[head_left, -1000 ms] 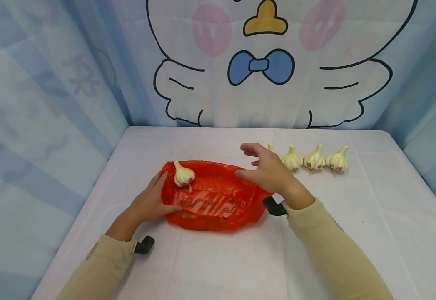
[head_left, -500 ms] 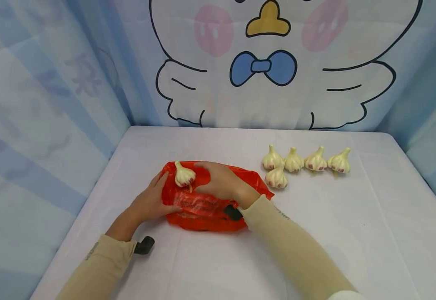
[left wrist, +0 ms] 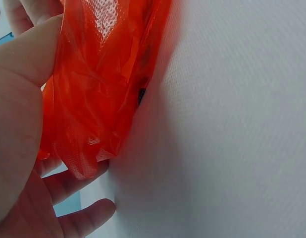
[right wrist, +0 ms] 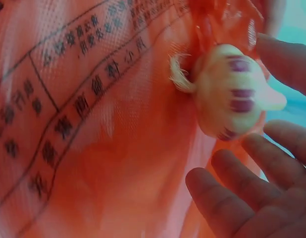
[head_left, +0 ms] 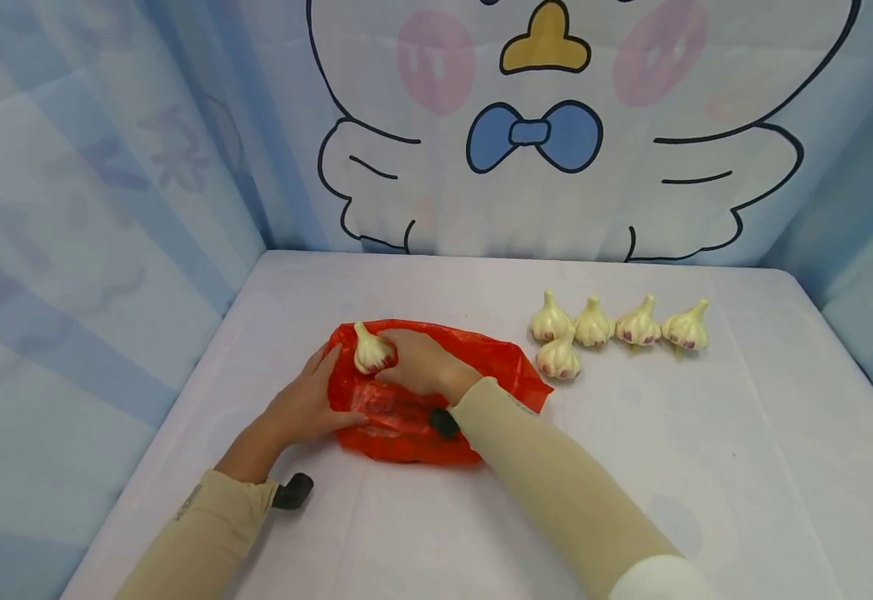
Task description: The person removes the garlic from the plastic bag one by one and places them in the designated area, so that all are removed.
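Observation:
A red plastic bag with black print lies spread on the white table. One garlic bulb rests on its left part, stem pointing away. My right hand reaches over the bag to this bulb. In the right wrist view the thumb and straight, spread fingers stand around the garlic bulb, without closing on it. My left hand rests at the bag's left end, thumb along the near side and fingers along the far side. In the left wrist view its spread fingers reach down toward the tabletop.
Several garlic bulbs stand in a row at the back right of the table, with one more bulb just in front of the row's left end. Printed curtains enclose the table's back and sides.
My right hand has moved left from beside the row of bulbs, across the bag to the bulb on it, uncovering the row's left end. My left hand has stayed at the bag's end.

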`<state>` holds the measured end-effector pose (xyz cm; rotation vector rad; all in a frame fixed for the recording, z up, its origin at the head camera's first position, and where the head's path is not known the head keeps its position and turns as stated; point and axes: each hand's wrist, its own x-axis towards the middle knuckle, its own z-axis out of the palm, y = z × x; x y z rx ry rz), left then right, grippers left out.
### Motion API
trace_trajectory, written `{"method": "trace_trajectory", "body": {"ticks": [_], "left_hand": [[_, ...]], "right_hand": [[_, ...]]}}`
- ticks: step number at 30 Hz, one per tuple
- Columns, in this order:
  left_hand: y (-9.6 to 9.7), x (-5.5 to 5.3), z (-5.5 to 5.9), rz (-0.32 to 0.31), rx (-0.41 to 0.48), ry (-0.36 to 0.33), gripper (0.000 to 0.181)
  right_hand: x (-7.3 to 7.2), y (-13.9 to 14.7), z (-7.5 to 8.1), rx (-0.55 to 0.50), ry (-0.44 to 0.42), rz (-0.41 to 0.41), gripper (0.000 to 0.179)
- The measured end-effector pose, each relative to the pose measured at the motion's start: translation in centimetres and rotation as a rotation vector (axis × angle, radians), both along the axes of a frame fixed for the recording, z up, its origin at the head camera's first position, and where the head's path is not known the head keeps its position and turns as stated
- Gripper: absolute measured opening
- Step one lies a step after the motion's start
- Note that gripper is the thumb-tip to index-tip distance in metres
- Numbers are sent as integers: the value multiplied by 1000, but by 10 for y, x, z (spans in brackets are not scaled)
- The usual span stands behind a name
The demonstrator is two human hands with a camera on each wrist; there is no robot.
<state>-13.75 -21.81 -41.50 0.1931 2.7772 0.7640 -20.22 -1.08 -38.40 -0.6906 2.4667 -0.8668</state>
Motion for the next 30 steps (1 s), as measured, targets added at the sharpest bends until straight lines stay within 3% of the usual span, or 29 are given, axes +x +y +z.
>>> {"method": "trace_trajectory", "body": {"ticks": [7,14,19,23,30], "left_hand": [[-2,-1,3,-2,-10,15,119],[0,-2,4,-12,-5,14,118],[2,-2,4,-13,8,10,118],[1,-1,3,-15,8,4,117],[-1,2,0,-12,7,4,118]], "right_hand": [[0,-13,-1,-35,13,3,45],[4,-20,0,8,21,-79,49],[8,-24,-2,28,33,-74,43],[9,-25,-4,39,47,-73,49],[15,-16,4,1,40,-75,51]]}}
